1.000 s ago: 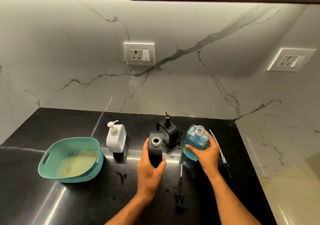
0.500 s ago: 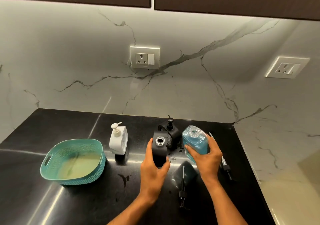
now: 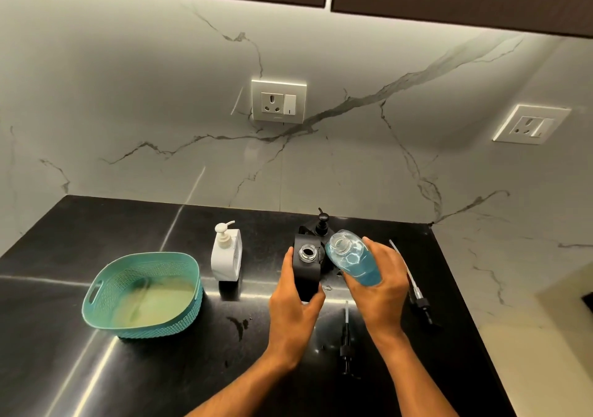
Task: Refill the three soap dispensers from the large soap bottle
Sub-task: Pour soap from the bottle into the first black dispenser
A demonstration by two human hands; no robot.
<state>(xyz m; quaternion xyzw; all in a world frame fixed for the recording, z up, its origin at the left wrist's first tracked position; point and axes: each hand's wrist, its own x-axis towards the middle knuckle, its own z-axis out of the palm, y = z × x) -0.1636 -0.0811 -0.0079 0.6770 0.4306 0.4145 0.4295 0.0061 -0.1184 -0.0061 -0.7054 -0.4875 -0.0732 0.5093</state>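
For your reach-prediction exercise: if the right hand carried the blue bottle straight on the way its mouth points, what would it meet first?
Probably the open neck of the black dispenser held by the left hand; the right hand's soap bottle tilts toward it, though depth is unclear.

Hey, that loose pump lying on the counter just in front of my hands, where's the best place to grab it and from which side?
Probably pinch the loose pump at its dark collar, coming straight down from above. It lies flat on the counter, its thin tube pointing away from you, and the collar looks like its thickest, stiffest part. Both hands are busy now, so one must first be freed.

Rear black dispenser (image 3: 321, 229) mostly hidden behind open one (image 3: 306, 270)
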